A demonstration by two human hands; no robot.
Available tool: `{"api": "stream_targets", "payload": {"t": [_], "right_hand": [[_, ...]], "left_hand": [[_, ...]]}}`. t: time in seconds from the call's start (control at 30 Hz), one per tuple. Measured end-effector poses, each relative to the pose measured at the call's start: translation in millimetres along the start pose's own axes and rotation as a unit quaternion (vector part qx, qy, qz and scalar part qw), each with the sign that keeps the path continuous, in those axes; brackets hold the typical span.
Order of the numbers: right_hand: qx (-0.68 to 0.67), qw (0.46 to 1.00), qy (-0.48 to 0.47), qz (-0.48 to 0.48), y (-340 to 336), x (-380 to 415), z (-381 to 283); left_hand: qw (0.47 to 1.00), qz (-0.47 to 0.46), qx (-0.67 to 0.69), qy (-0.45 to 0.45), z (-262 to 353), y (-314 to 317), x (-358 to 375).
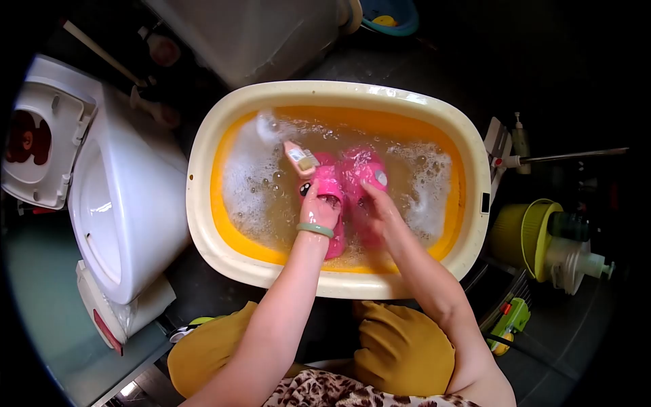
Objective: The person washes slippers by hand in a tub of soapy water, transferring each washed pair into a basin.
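Note:
A pair of pink slippers with cartoon eyes lies partly under cloudy, sudsy water in an oval tub [200, 224]. My left hand [319, 210], a pale green bangle on its wrist, grips the left slipper [329, 178], with some fingers hidden by the slipper and my hand. My right hand [381, 209] is closed on the right slipper [359, 165], its thumb near the whitish eye; its lower fingers are hidden. Just beyond the left slipper, touching or nearly touching it, is a small pinkish scrubbing brush [300, 160].
White foam [247, 176] gathers along the tub's sides. To the left stands a white toilet [125, 183] with its lid raised. A yellow-green bucket [525, 234] and pump bottle [593, 264] are on the right. A blue basin [403, 24] sits at the back.

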State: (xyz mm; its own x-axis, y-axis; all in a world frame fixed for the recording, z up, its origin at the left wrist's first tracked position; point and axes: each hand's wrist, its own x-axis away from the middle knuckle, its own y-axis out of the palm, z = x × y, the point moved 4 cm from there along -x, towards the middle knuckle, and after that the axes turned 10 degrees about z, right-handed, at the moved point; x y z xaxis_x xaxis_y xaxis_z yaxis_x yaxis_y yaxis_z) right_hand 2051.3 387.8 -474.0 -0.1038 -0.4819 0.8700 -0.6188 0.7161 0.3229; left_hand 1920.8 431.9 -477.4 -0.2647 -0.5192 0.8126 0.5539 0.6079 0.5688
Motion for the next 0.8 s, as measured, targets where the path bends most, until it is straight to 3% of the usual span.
{"api": "stream_targets", "payload": {"t": [0.07,0.17,0.4,0.5,0.6,0.67,0.8], "right_hand": [[-0.095,0.993,-0.025,-0.059,9,12,-15],[-0.135,0.979,-0.062,-0.136,19,27,-30],[-0.140,0.941,-0.188,-0.243,50,90,-83],[-0.131,0.934,-0.230,-0.238,50,101,-91],[-0.176,0.942,-0.214,-0.190,41,93,-86],[-0.225,0.947,-0.148,-0.177,29,74,-71],[-0.229,0.960,-0.086,-0.139,3,31,-45]], "left_hand": [[1.000,0.004,0.004,0.007,4,12,25],[0.999,-0.023,0.020,0.027,9,23,45],[0.959,-0.245,-0.063,0.127,29,90,97],[0.946,-0.302,-0.061,0.103,33,106,111],[0.951,-0.289,-0.070,0.090,28,105,111],[0.954,-0.281,-0.070,0.074,21,97,100],[0.982,-0.183,-0.030,0.021,3,54,52]]}}
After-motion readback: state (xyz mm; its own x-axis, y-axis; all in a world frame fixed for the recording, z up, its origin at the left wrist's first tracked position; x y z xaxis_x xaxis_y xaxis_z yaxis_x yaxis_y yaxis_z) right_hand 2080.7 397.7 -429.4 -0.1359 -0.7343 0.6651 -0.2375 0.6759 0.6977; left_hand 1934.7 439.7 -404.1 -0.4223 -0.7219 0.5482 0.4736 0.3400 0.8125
